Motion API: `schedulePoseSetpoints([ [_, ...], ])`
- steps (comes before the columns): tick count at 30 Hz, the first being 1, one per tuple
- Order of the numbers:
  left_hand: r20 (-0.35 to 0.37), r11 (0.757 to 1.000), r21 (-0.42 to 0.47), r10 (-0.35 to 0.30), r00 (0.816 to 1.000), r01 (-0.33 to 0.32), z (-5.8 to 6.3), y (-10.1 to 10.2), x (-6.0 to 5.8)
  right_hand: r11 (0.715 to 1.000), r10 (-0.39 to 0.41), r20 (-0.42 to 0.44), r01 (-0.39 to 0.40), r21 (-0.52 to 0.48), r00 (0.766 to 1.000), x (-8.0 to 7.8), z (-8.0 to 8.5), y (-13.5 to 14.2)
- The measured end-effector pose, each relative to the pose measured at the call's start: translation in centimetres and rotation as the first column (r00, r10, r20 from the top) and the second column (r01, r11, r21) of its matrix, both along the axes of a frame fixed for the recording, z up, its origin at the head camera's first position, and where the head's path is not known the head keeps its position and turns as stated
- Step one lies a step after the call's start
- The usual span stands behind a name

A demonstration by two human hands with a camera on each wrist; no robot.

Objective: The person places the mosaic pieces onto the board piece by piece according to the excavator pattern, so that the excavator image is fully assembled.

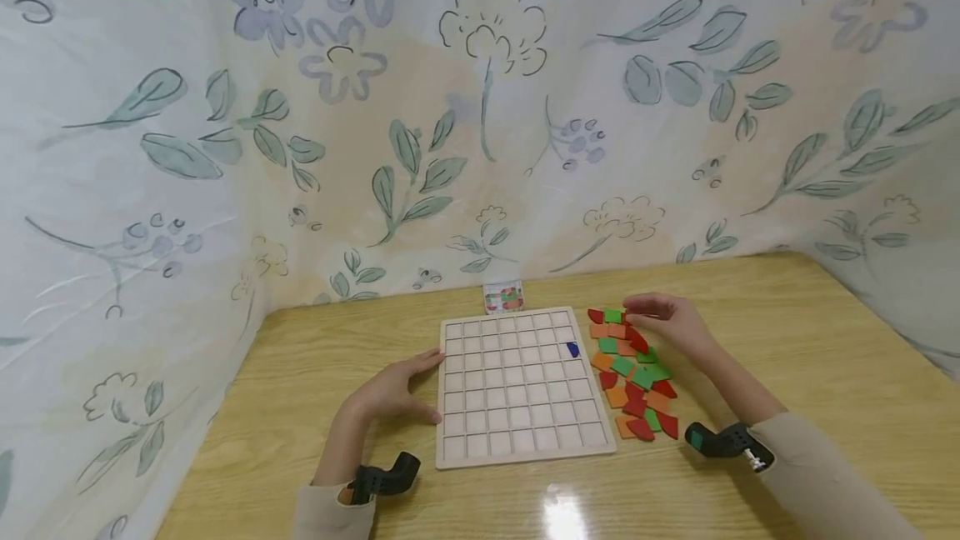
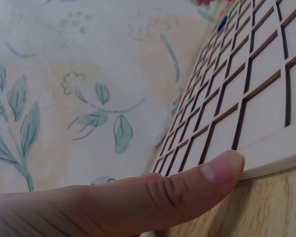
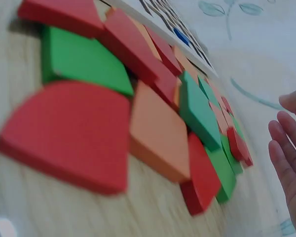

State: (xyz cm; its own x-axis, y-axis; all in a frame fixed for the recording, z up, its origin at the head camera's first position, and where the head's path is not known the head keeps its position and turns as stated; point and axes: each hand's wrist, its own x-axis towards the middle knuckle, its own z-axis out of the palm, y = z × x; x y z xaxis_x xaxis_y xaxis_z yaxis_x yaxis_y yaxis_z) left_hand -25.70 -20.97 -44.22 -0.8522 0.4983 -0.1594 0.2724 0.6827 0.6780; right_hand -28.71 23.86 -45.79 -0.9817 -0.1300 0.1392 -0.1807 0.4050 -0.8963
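A pale wooden grid board (image 1: pixel 525 394) lies flat on the table, with one dark blue piece (image 1: pixel 573 349) in a cell near its upper right. My left hand (image 1: pixel 393 390) is at the board's left edge, thumb (image 2: pixel 222 168) against the rim and fingers extended farther up that side. To the right of the board spreads a group of flat red, orange and green pieces (image 1: pixel 633 373), some overlapping. My right hand (image 1: pixel 671 322) hovers by the far end of this group, fingers loosely bent. In the right wrist view nothing shows between its thumb and fingers.
A small printed card (image 1: pixel 503 297) with coloured shapes sits just beyond the board's far edge. A floral cloth (image 1: pixel 487 107) hangs behind the wood-grain table (image 1: pixel 360 315). Black wrist mounts (image 1: pixel 386 477) are strapped on both forearms.
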Motion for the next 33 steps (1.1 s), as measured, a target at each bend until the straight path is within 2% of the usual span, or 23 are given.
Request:
schedulePoseSetpoints([
  [5, -0.006, 1.000, -0.001, -0.008, 1.000, 0.008, 0.0, 0.0, 0.0, 0.999, -0.030, -0.037, 0.031, 0.022, 0.999, 0.1, 0.0, 0.7],
  [14, -0.014, 1.000, -0.005, -0.029, 0.999, 0.029, -0.1, -0.2, 0.0, 0.994, 0.000, -0.054, 0.006, 0.110, 0.999, 0.8, 0.0, 0.9],
  [24, -0.017, 1.000, 0.003, -0.026, 1.000, 0.026, -0.2, -0.2, 0.2, 0.958, -0.043, -0.067, 0.061, 0.280, 0.997, 2.5, -1.0, 0.4],
  [33, -0.023, 1.000, -0.002, -0.030, 0.999, 0.030, -0.3, -0.2, 0.2, 0.961, 0.005, -0.088, 0.019, 0.274, 0.996, 2.5, -1.5, 1.1],
])
